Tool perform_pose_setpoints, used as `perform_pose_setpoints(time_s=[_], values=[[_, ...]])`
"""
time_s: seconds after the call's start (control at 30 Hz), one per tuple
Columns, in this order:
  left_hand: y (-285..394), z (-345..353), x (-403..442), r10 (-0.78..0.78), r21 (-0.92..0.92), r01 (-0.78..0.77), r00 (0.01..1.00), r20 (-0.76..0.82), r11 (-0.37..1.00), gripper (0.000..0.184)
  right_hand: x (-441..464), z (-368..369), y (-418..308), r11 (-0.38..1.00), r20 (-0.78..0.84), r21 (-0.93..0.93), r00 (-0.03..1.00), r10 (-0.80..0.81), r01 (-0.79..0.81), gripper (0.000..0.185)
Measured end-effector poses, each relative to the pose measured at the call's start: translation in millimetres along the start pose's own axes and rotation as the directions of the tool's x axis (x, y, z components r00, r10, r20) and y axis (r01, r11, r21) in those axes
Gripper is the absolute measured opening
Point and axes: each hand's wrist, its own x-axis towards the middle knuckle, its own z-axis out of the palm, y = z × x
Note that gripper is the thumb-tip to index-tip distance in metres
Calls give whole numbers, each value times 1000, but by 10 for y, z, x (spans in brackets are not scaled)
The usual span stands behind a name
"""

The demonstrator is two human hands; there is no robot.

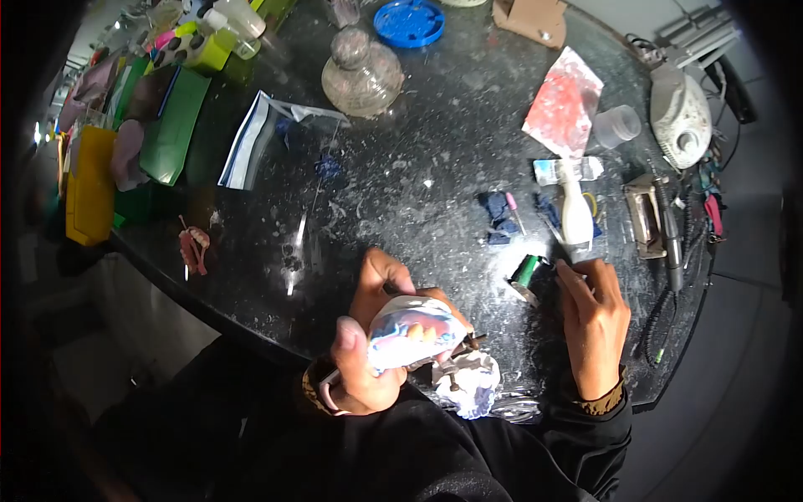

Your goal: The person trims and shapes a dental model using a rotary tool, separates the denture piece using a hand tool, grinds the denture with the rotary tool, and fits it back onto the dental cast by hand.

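My left hand (368, 360) is wrapped round a white dental cast (416, 333) with yellowish teeth and blue and pink material on it, near the table's front edge. Just right of and below the cast lies a second white piece (470, 381) with metal parts and bluish edges. On the right, my right hand (592, 318) rests low over the table, its thumb and fingertips pressed together beside a small green cylinder (527, 271). Whatever those fingertips hold, if anything, is too small to make out. A white-handled brush or tool (576, 209) lies beyond them.
Green (174, 125) and yellow bins (90, 186) stand at the left. A glass vessel (362, 75) and a blue dish (409, 23) are at the back. A clear cup (617, 126), a handpiece (671, 234) and a white device (682, 117) sit at the right.
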Motion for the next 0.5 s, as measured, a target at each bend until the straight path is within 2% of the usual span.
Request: perform_pose_setpoints(time_s=[0.1, 0.17, 0.23, 0.3, 0.33, 0.37, 0.43, 0.5], values=[[-78, -64, -27, -44, 27, 43, 999, 9, 999, 68, -61, 64, -37, 994, -34, 67, 996, 87, -85, 26], [-10, 54, 33, 46, 136, -49, 999, 24, 989, 73, -65, -3, -107, 967, -53, 173, 978, 200, -188, 24], [-6, 70, 46, 37, 152, -38, 999, 8, 988, 74, -168, -25, -120, 932, -227, 359, 965, 134, -45, 26], [-18, 94, 45, 42, 195, -40, 999, -4, 980, 75, -218, -59, -221, 729, -346, 672, 926, 151, 132, 27], [-25, 97, 43, 46, 213, -45, 999, 1, 976, 75, -192, -59, -395, 575, -399, 796, 878, 264, 189, 26], [-27, 84, 39, 55, 224, -60, 998, 27, 973, 75, -181, -149, -540, 412, -311, 898, 882, 353, 152, 24], [-20, 109, 29, 57, 231, -62, 998, 28, 971, 74, -196, -257, -617, 214, -174, 971, 930, 323, 107, 15], [-3, 173, -7, 59, 194, -58, 998, 0, 979, 70, -201, -289, -634, -55, -121, 989, 959, 255, 140, 11]])
